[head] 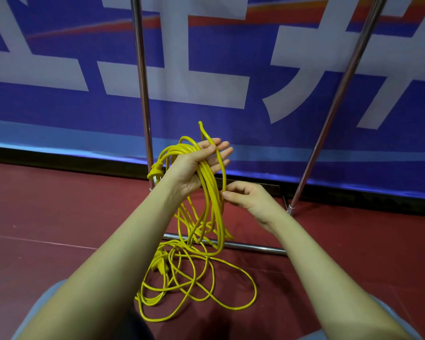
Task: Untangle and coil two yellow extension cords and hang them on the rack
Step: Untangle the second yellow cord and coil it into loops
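- Nearest, at the bottom edge: pale grey-blue trouser knees [42, 303], seen from above, with two bare forearms reaching forward over them.
- Just beyond, on the dark red floor [59, 204]: loose yellow cord [206, 285] sprawled in overlapping loops, uncoiled and apparently tangled, with a yellow plug [160, 263] lying among the loops at left.
- Higher up, at centre: left hand [199, 165], palm up, fingers spread and nearly straight, carrying a hanging coil [206, 204] of several long yellow loops draped across the palm; one strand pokes up past the fingertips.
- A second plug [155, 173] dangling at the left side of that coil, by the wrist.
- Right of the coil: right hand [245, 197], fingertips pinching a single strand of the coil's outer loop.
- Coil's lower end reaching down to the loose cord on the floor, seemingly joined to it.
- Farther off: chrome rack [142, 94] with two upright poles and a low crossbar on the floor; nothing hung on the visible part.
- Farthest: blue banner [231, 123] with large white characters.
- Progress, as a judgement: coiling partly done, floor pile left to untangle and coil, hanging not yet begun.
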Available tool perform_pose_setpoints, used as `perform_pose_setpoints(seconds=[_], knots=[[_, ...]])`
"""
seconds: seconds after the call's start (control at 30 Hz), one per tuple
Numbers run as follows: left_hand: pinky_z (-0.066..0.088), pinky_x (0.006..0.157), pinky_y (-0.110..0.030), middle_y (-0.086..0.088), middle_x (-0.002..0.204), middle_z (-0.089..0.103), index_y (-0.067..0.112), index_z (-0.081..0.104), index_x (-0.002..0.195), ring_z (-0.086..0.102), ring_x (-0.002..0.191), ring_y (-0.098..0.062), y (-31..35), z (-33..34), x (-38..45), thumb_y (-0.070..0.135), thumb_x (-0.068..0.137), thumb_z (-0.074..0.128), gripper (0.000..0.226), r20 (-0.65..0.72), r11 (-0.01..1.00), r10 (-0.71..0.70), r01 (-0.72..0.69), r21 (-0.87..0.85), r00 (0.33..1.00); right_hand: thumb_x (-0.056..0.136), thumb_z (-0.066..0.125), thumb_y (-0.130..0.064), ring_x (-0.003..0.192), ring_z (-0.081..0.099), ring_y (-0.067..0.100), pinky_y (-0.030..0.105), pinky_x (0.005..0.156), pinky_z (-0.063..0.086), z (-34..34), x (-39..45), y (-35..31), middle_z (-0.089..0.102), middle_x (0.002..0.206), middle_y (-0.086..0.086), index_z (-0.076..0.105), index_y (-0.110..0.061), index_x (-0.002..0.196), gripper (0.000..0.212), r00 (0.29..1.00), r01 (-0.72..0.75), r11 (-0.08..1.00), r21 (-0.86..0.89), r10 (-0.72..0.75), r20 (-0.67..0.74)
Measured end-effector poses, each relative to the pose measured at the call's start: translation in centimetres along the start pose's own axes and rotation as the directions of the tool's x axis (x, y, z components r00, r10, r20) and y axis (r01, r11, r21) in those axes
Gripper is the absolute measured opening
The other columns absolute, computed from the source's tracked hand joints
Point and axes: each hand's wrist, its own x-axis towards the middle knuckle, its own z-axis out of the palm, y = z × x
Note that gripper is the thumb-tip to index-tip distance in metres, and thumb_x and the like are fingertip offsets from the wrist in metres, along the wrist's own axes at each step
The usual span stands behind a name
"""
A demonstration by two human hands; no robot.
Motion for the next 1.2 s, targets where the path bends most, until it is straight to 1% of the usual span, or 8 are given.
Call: perform_pose_setpoints(seconds=[0.13, 0.3, 0.43, 0.53, 0.63, 0.83, 1.03, 1.2], knots=[[0.056, 0.079, -0.034, -0.010, 0.094, 0.073, 0.005, 0.058, 0.105, 0.072, 0.085, -0.021, 0.3, -0.3, 0.3, 0.003, 0.097, 0.039, 0.021, 0.008, 0.999, -0.045, 0.044, 0.014, 0.999, 0.095, 0.050, -0.005, 0.063, 0.064, 0.006, 0.021, 0.070, 0.051, -0.2, -0.3, -0.1, 0.066, 0.068, -0.003, 0.058, -0.012, 0.085, 0.014, 0.999, -0.039, 0.990, 0.138, 0.041, -0.011], [0.054, 0.079, -0.029, -0.001, 0.092, 0.074, 0.011, 0.061, 0.106, 0.071, 0.079, -0.015, 0.5, -1.3, 0.3, 0.016, 0.098, 0.039, 0.023, -0.022, 0.960, -0.165, 0.166, 0.224, 0.986, 0.099, 0.040, -0.006, 0.043, 0.035, -0.001, 0.014, 0.045, 0.030, -1.2, 0.1, -1.5, 0.040, 0.056, -0.003, 0.059, -0.013, 0.088, 0.023, 0.926, 0.197, 0.980, 0.010, -0.183, -0.329], [0.042, 0.041, -0.017, -0.001, 0.064, 0.067, 0.005, 0.061, 0.103, 0.037, 0.032, -0.005, -0.2, -1.2, -0.1, 0.013, 0.099, 0.038, 0.025, -0.070, 0.937, -0.187, 0.199, 0.286, 0.980, 0.100, 0.042, -0.015, 0.047, 0.040, -0.003, 0.010, 0.051, 0.029, -2.9, 0.2, -2.3, 0.052, 0.055, -0.022, 0.064, -0.017, 0.093, 0.023, 0.823, 0.217, 0.939, -0.265, -0.322, -0.467], [0.032, 0.036, -0.015, -0.001, 0.066, 0.070, 0.007, 0.061, 0.098, 0.032, 0.030, -0.003, -0.6, -1.2, -0.1, 0.024, 0.101, 0.034, 0.032, -0.060, 0.904, -0.244, 0.249, 0.346, 0.968, 0.099, 0.041, -0.020, 0.043, 0.033, 0.000, 0.016, 0.047, 0.026, -2.8, 0.1, -2.1, 0.043, 0.050, -0.017, 0.061, -0.024, 0.084, 0.025, 0.871, 0.209, 0.952, -0.226, -0.286, -0.399], [0.043, 0.044, -0.017, -0.002, 0.087, 0.074, 0.008, 0.064, 0.100, 0.046, 0.043, -0.004, -1.3, -1.4, 0.0, 0.030, 0.101, 0.036, 0.035, -0.064, 0.875, -0.281, 0.283, 0.392, 0.957, 0.099, 0.042, -0.019, 0.041, 0.037, 0.000, 0.010, 0.044, 0.028, -2.0, -0.1, -2.4, 0.042, 0.050, -0.015, 0.060, -0.024, 0.077, 0.029, 0.932, 0.191, 0.949, -0.253, -0.256, -0.257], [0.055, 0.078, -0.026, -0.006, 0.099, 0.072, 0.004, 0.063, 0.101, 0.069, 0.086, -0.016, -1.9, -0.9, 0.3, 0.028, 0.100, 0.038, 0.035, -0.040, 0.978, -0.169, 0.172, 0.118, 0.985, 0.101, 0.037, -0.010, 0.034, 0.026, 0.000, 0.013, 0.038, 0.022, -1.3, -1.1, -3.6, 0.033, 0.053, -0.003, 0.055, -0.010, 0.076, 0.032, 0.991, 0.096, 0.978, -0.188, -0.111, -0.072], [0.060, 0.070, -0.031, -0.013, 0.085, 0.073, 0.005, 0.054, 0.080, 0.072, 0.077, -0.017, -1.7, 0.3, 0.0, 0.017, 0.100, 0.040, 0.027, -0.075, 0.995, -0.093, 0.091, -0.042, 0.993, 0.092, 0.058, -0.011, 0.038, 0.044, 0.007, 0.018, 0.043, 0.038, -1.8, -1.2, -2.5, 0.052, 0.057, 0.002, 0.058, -0.009, 0.086, 0.007, 0.999, 0.014, 0.981, -0.194, -0.020, -0.029], [0.059, 0.064, -0.028, -0.006, 0.064, 0.068, 0.006, 0.055, 0.080, 0.067, 0.058, -0.012, -0.9, 0.3, 0.2, 0.017, 0.099, 0.045, 0.024, -0.185, 0.987, 0.031, -0.059, -0.151, 0.982, 0.086, 0.063, 0.001, 0.046, 0.056, 0.009, 0.020, 0.051, 0.048, -1.8, -1.2, -1.3, 0.061, 0.059, 0.005, 0.057, -0.010, 0.074, 0.018, 0.987, 0.072, 0.992, -0.106, -0.087, -0.139]])
